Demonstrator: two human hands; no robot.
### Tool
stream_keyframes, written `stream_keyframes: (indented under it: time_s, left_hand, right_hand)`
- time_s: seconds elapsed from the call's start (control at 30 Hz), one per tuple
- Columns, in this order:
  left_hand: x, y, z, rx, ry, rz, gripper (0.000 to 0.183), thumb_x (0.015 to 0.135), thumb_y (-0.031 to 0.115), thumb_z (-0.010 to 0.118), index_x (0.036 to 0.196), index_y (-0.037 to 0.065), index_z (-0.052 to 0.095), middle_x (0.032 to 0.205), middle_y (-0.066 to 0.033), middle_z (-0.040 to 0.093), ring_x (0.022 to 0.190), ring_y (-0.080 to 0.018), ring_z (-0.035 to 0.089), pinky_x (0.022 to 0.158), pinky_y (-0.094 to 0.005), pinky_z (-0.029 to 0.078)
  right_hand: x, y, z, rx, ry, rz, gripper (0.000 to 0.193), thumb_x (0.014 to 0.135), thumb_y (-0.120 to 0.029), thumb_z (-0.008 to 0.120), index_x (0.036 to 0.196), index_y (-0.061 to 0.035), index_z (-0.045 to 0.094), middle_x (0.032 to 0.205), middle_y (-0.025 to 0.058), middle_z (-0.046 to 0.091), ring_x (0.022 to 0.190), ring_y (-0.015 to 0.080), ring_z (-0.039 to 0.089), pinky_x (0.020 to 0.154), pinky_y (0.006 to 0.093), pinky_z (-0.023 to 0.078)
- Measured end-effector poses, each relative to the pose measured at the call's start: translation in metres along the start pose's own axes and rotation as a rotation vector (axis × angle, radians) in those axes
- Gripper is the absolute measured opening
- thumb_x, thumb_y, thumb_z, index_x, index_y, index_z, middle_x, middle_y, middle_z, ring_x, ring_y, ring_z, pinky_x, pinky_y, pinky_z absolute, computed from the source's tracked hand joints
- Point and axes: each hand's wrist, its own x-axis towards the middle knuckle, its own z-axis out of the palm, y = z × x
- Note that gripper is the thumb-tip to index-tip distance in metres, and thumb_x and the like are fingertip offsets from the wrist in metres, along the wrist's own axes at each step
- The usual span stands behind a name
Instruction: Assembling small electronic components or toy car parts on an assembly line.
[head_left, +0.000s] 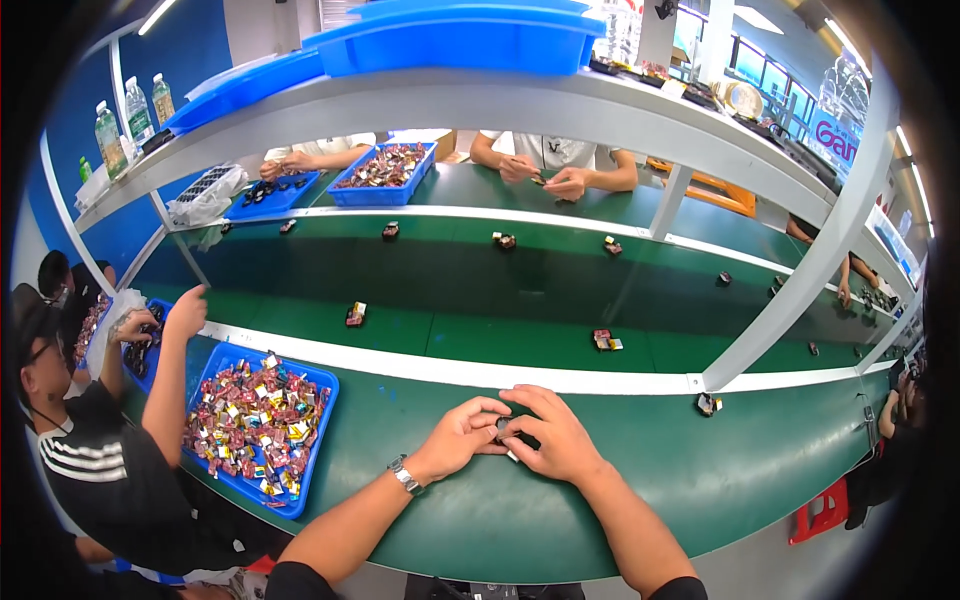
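Both our hands, left (462, 432) and right (552, 437), pinch a small dark part (508, 432) between them on the green bench (600, 500), apparently mid-assembly, so next we judge it needs seating before it goes onto the belt (450, 290).

Glossy blue plastic tray (322, 420), matt green bench (600, 500)

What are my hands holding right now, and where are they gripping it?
Both the left hand and right hand pinch one small dark part between their fingertips, above the green bench. Fingers cover most of it, so the exact grip spot cannot be told.
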Motion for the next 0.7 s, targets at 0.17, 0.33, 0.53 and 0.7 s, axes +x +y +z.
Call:
stream_keyframes:
  time_s: [0.17, 0.33, 0.53, 0.7]
  left_hand:
    - [0.0031, 0.0044, -0.0035, 0.064, -0.015, 0.009, 0.038, 0.098, 0.0, 0.045, 0.136, 0.001, 0.045, 0.124, -0.0123, 0.058, 0.114, -0.02, 0.059, 0.098, -0.0367, 0.053]
    - [0.002, 0.0011, -0.0102, 0.061, -0.144, 0.077, 0.042, 0.094, -0.003, 0.051, 0.136, -0.001, 0.043, 0.128, -0.0147, 0.054, 0.118, -0.0207, 0.056, 0.103, -0.0384, 0.048]
    - [0.0024, 0.0032, -0.0075, 0.021, -0.114, 0.056, 0.045, 0.092, -0.005, 0.054, 0.135, -0.003, 0.043, 0.126, -0.0153, 0.054, 0.117, -0.0208, 0.056, 0.101, -0.0362, 0.049]
    - [0.0022, 0.0048, -0.0015, 0.033, -0.077, 0.051, 0.039, 0.094, -0.004, 0.051, 0.133, -0.003, 0.044, 0.124, -0.0147, 0.056, 0.115, -0.0205, 0.057, 0.099, -0.0366, 0.051]
  right_hand:
    - [0.0013, -0.0003, 0.0048, -0.02, 0.048, 0.008, 0.015, 0.073, -0.007, 0.073, 0.087, -0.0071, 0.068, 0.124, 0.0092, 0.059, 0.118, 0.0328, 0.054, 0.095, 0.0431, 0.048]
    - [-0.0006, -0.0018, 0.0104, -0.003, 0.101, 0.077, 0.012, 0.075, -0.007, 0.072, 0.085, -0.0058, 0.067, 0.122, 0.0079, 0.061, 0.118, 0.0318, 0.054, 0.096, 0.0428, 0.047]
    - [-0.0033, -0.0049, 0.0116, 0.071, 0.112, 0.147, 0.01, 0.077, -0.008, 0.072, 0.085, -0.0051, 0.068, 0.121, 0.0075, 0.062, 0.119, 0.0311, 0.053, 0.096, 0.041, 0.048]
    - [-0.0066, -0.0071, 0.0097, 0.139, 0.119, 0.234, 0.009, 0.078, -0.009, 0.072, 0.086, -0.0058, 0.07, 0.119, 0.0084, 0.064, 0.118, 0.0297, 0.054, 0.097, 0.0412, 0.047]
